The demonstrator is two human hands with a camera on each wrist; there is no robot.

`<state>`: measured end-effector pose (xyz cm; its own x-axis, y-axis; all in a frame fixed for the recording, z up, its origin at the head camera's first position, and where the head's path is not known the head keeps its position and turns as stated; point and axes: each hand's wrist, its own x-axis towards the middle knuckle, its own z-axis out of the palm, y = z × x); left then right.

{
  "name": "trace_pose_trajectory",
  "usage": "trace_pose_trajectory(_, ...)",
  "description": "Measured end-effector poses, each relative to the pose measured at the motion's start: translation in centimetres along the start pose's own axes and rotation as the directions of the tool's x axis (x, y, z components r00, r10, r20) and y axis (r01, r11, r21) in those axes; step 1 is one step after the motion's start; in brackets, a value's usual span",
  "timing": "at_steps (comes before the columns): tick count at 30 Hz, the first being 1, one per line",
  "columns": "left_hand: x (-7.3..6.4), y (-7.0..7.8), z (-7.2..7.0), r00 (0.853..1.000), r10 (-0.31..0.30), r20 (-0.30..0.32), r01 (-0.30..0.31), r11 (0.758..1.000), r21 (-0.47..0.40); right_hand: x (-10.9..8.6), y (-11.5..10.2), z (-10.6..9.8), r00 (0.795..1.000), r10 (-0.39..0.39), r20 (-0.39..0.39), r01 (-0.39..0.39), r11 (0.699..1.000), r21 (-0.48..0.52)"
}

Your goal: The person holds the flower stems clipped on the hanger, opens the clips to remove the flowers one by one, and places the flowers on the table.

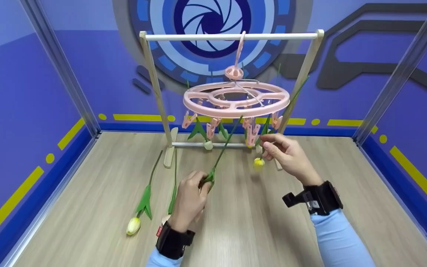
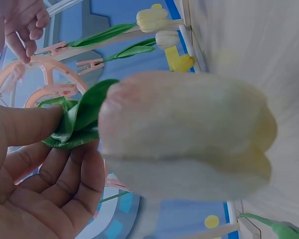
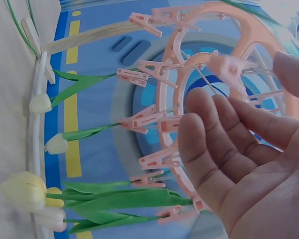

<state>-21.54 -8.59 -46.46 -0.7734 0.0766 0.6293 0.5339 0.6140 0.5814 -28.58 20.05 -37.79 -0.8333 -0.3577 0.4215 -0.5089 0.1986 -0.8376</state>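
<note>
My left hand (image 1: 191, 196) pinches an artificial tulip (image 2: 189, 139) by its green leaves (image 2: 77, 119), close above its bloom. The pale bloom fills the middle of the left wrist view, and the stem (image 1: 222, 148) slants up toward the pink clip hanger (image 1: 237, 111). Loosely bent, the fingers of my right hand (image 1: 287, 155) are beside a hanging pink clip (image 1: 252, 135) at the hanger's front. Thumb and fingers stand apart in the right wrist view, with nothing between them. Several tulips hang bloom-down from other clips, among them a yellow one (image 1: 259, 162) and a white one (image 1: 208, 144).
The hanger hooks over the white top bar (image 1: 198, 37) of a wooden stand (image 1: 154, 81). Left on the table (image 1: 98, 193) lies a yellow-white tulip (image 1: 133, 226); another tulip (image 1: 173, 196) lies partly behind my left hand. Blue panels (image 1: 20, 111) wall in the back and sides.
</note>
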Motion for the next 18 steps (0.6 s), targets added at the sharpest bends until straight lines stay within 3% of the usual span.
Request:
trace_pose_trajectory(13, -0.8, -0.8, 0.0, 0.996, -0.071, 0.047, 0.070, 0.997, 0.021, -3.9, 2.4, 3.3, 0.989, -0.068, -0.131, 0.048, 0.988, -0.147)
trace_pose_trajectory(18, -0.9, -0.8, 0.2, 0.993, -0.091, 0.070, 0.088, 0.996, 0.033, -5.0, 3.3, 4.6, 0.985, -0.065, -0.162, 0.044, 0.990, -0.132)
